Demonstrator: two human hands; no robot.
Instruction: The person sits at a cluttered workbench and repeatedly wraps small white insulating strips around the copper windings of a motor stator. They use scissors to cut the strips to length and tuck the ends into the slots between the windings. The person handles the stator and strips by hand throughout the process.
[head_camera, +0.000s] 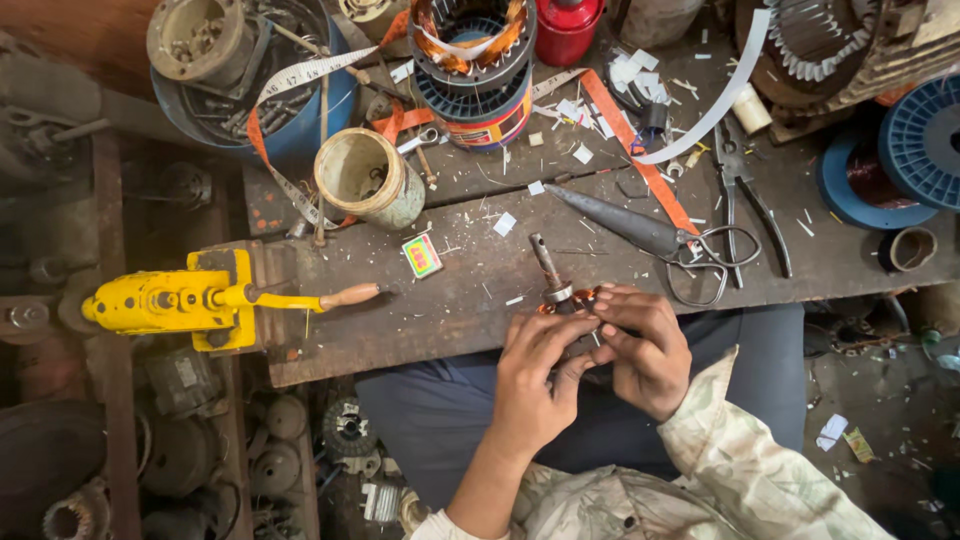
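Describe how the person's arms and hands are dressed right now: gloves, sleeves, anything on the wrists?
Both hands are bare: no gloves, rings or watch visible. The left hand leads to a bare forearm, with pale fabric only near the elbow. The right hand emerges from a long, loose sleeve in pale cream with a faded greenish mottled pattern.

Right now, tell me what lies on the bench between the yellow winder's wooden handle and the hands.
Head view: only bare bench with scattered white scraps between the wooden handle and the hands; the small colourful box sits above that stretch.

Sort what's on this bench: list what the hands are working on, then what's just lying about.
In hand:
left hand
right hand
small motor armature with shaft

Lying about:
scissors
pliers
yellow hand winder
measuring tape
stator with copper windings
cardboard tube
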